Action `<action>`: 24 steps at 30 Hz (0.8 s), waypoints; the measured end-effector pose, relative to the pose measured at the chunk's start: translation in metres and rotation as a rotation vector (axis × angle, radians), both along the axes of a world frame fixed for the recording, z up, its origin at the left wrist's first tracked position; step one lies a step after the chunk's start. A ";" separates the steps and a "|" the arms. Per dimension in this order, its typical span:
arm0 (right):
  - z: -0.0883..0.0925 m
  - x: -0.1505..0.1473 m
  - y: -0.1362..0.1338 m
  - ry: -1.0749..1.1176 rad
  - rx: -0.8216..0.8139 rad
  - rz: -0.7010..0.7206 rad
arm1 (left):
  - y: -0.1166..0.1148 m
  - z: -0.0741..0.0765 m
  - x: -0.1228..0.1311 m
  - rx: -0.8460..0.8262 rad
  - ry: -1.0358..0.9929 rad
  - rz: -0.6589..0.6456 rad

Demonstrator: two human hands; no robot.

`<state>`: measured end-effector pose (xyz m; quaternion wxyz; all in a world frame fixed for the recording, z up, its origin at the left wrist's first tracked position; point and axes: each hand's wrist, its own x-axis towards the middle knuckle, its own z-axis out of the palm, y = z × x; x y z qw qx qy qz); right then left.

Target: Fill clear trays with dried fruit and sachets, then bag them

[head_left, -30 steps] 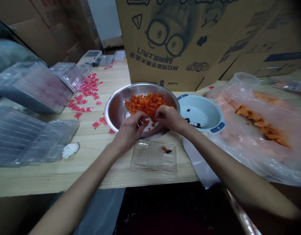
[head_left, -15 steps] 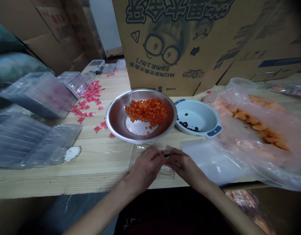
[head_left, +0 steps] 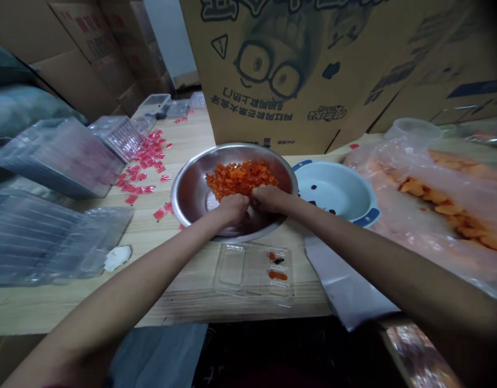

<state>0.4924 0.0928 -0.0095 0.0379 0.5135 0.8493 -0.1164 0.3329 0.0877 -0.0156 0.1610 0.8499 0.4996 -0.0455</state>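
Note:
Orange diced pieces [head_left: 241, 178] lie heaped in a steel bowl [head_left: 187, 186]. Both hands reach over the near side of this bowl, close together. My left hand [head_left: 234, 207] is closed at the pile's lower edge; whatever its fingers hold is hidden. Just right of it, my right hand [head_left: 267, 198] is closed too, its fingertips at the pile and their contents not visible. Nearer the table's front edge, a clear plastic case [head_left: 254, 275] lies open, with orange pieces [head_left: 278, 275] and a small dark piece in its right half.
A blue bowl [head_left: 337, 186] with dark bits stands right of the steel bowl, beside a plastic bag [head_left: 398, 207] of orange slices. Clear cases [head_left: 50, 237] and red packets [head_left: 151, 153] occupy the left. A large carton [head_left: 281, 129] rises behind.
Both hands have moved forward from the clear case into the steel bowl. The case is now uncovered, showing the pieces inside. The view has shifted slightly.

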 end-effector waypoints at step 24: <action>-0.002 0.044 -0.223 0.744 0.052 -0.266 | -0.219 -0.032 -0.020 0.195 -0.788 -0.170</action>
